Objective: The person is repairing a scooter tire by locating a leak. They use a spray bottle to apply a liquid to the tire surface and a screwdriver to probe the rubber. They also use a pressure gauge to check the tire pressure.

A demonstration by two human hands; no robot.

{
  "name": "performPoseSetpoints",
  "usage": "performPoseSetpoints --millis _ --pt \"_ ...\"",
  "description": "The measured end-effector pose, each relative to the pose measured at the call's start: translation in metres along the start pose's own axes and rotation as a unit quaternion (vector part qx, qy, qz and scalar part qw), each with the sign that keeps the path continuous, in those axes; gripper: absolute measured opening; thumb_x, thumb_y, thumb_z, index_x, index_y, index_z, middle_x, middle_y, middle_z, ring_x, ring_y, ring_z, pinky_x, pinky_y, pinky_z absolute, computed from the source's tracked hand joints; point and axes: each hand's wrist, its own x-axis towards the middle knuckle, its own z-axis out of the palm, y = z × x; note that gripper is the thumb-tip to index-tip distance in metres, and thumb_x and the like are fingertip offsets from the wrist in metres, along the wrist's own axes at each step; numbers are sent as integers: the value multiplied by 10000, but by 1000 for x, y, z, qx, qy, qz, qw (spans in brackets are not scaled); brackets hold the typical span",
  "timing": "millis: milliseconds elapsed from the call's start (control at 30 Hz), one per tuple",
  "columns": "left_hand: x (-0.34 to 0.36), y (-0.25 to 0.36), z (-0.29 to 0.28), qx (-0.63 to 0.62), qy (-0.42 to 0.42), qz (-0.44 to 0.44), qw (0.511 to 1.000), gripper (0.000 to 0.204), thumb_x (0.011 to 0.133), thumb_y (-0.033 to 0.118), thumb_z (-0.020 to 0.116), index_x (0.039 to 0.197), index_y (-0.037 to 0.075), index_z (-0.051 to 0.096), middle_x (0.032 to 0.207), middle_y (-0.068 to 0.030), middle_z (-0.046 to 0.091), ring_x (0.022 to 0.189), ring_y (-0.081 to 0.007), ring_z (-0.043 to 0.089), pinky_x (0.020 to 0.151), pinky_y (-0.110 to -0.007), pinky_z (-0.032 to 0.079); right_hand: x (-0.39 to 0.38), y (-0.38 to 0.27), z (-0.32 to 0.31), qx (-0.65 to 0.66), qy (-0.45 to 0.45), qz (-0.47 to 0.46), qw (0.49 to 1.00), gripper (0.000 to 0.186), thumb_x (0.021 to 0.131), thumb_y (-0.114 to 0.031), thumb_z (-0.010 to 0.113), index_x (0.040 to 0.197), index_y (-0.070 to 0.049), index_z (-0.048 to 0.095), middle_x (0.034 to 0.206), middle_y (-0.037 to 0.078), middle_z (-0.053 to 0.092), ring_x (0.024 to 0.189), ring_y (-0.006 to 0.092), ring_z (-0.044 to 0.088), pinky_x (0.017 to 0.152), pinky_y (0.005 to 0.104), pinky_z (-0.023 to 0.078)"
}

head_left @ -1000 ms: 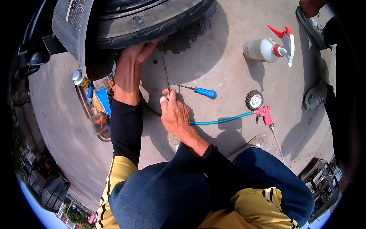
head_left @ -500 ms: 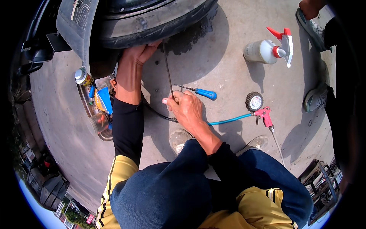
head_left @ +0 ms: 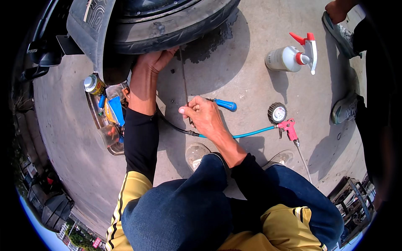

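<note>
My left hand (head_left: 154, 62) reaches beneath the black tyre (head_left: 169, 29), near the top of a thin metal rod (head_left: 183, 75). Its thumb shows at the tyre's edge; the other fingers are mostly hidden. My right hand (head_left: 200, 117) is closed round the rod lower down, with a short length showing below the fingers. Just beyond that hand lies a blue-handled screwdriver (head_left: 226, 104), its shaft partly covered. A dark and teal air hose (head_left: 247, 134) runs below my right hand to a pink inflator gun (head_left: 289, 129) with a round gauge (head_left: 277, 113).
A white spray bottle (head_left: 278, 59) with red trigger stands at upper right. A tray (head_left: 115, 148) of cans and tools lies left, beside a grey mudguard (head_left: 83, 29). Another person's hand (head_left: 337, 10) and shoes (head_left: 344, 108) are at the right. A metal frame (head_left: 351, 192) sits lower right.
My right hand and the rod's lower end have shifted rightward; the hand now partly covers the screwdriver, and the rod shows below the fingers. My left hand stays under the tyre.
</note>
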Motion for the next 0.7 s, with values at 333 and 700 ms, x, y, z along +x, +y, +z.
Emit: performPoseSetpoints --millis 333,700 --pt "2 -2 0 6 -8 -8 1000 273 1088 152 626 1337 41 635 1096 -97 700 801 -125 591 638 -218 480 2 10 -4 165 -55 27 984 215 1080 -165 666 1121 43 633 886 62 733 620 59 596 530 260 496" --pt "7 -1 -9 -19 -29 -22 999 281 1082 142 632 1343 36 629 1176 -107 693 962 -179 625 657 -208 491 0 -1 1 83 -20 49 995 219 1058 -160 714 1064 25 595 774 63 683 572 84 587 559 278 539"
